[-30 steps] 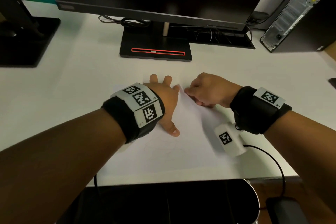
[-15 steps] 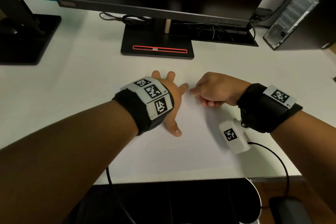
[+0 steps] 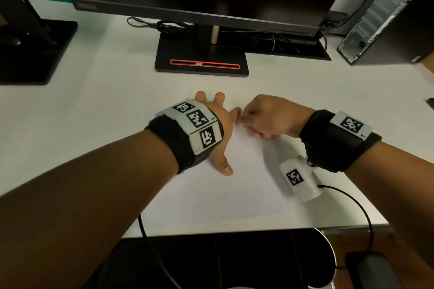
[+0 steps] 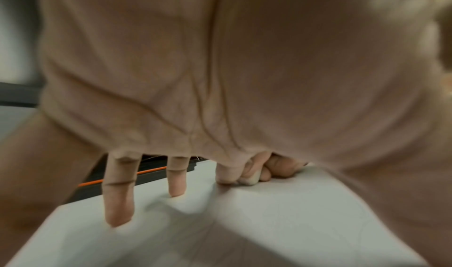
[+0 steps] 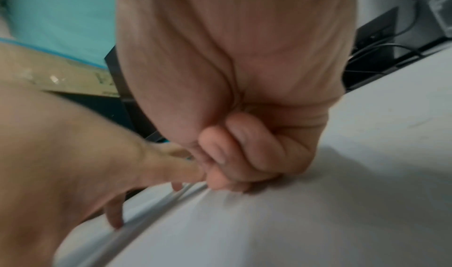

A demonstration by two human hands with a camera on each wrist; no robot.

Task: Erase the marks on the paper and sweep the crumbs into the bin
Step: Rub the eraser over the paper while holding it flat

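Observation:
A white sheet of paper (image 3: pixel 249 185) lies on the white desk (image 3: pixel 94 105), with faint pencil lines (image 3: pixel 211 191) near its front. My left hand (image 3: pixel 219 122) rests flat on the sheet, fingers (image 4: pixel 119 193) spread and straight. My right hand (image 3: pixel 265 117) is curled just to its right and pinches a small white eraser (image 4: pixel 252 178) against the paper beside my left index fingertip. In the right wrist view the curled fingers (image 5: pixel 244 155) hide the eraser. Any crumbs are too small to make out.
A monitor stand (image 3: pixel 202 63) with a red line stands behind the hands, a second black base (image 3: pixel 30 54) at far left, and a PC tower (image 3: pixel 387 7) at back right. A bin's metal rim (image 3: pixel 328 251) shows under the desk's front edge, beside a dark object (image 3: pixel 375 270).
My right hand has slid a little left, closing the gap to my left index finger. The crease in the paper between the hands has flattened. My left hand stays put.

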